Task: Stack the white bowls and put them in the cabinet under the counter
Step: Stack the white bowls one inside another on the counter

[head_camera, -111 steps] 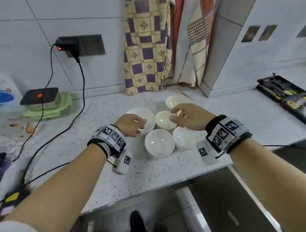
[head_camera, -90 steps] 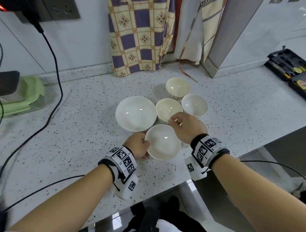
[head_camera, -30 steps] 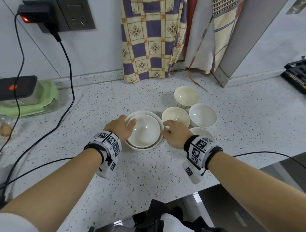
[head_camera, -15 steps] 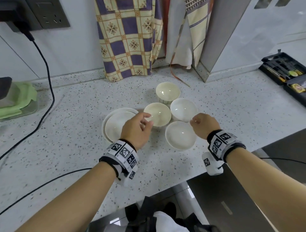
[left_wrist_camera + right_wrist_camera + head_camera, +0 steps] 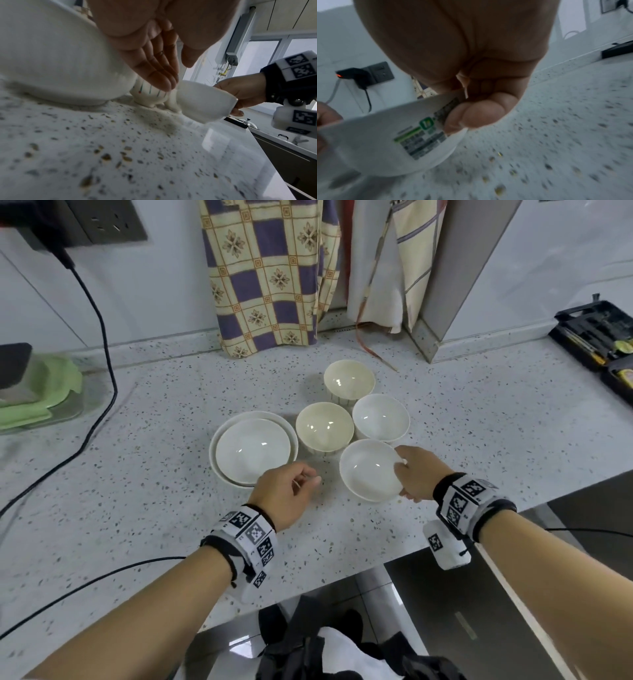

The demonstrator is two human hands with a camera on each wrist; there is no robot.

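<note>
At the far left of the speckled bench (image 5: pixel 479 440) sits a green-lidded container (image 5: pixel 37 395), and a black cable (image 5: pixel 102 344) drops from a wall plug and runs across the surface. Right of it stands a stack of two white bowls (image 5: pixel 252 451), the smaller nested inside the wider one. The left hand (image 5: pixel 286 496) hovers just in front of that stack, its grip loose: the left wrist view shows the fingers (image 5: pixel 154 70) straight and together, holding nothing, with the tips close to the bench. Behind it a cream bowl (image 5: pixel 324 429) stands just beside the stack, with a ribbed cream bowl (image 5: pixel 348 381) further back, near a checked cloth (image 5: pixel 267 275) hanging against the wall. Right of the cream bowl is another white bowl (image 5: pixel 381 417). In front of that one, the right hand (image 5: pixel 416 474) holds a white bowl (image 5: pixel 368 470) by its right rim, thumb inside and fingers underneath; its grip is closed on the rim, and the bowl is tilted with its near side lifted off the bench. A printed label (image 5: pixel 421 136) is stuck on this bowl's outer wall. At the far right lies an open black tool case (image 5: pixel 603 340)
</note>
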